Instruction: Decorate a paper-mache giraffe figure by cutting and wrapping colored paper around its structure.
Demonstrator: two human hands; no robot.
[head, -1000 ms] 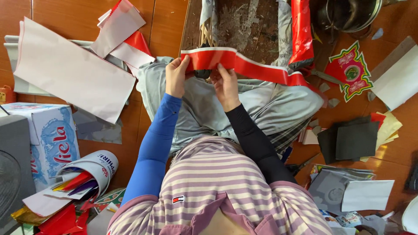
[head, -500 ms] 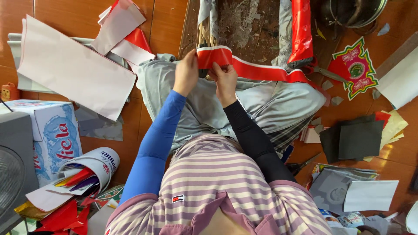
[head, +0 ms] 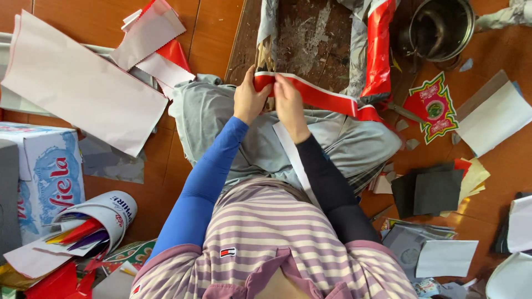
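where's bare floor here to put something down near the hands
Bare wooden floor lies between the large pale paper sheet and the dark worn board. Another patch lies below the white sheet. Crowded: around the black card stack and the rolled paper tube.

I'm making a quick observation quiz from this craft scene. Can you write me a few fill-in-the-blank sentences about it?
1. Both hands, the left hand and the right hand, pinch a long paper strip coloured ____ with white edging.
2. The left arm wears a ____ sleeve.
3. The rolled papers at lower left sit inside a white ____.
4. The round metal pot stands at the upper ____ of the view.

Missing words: red; blue; cup; right
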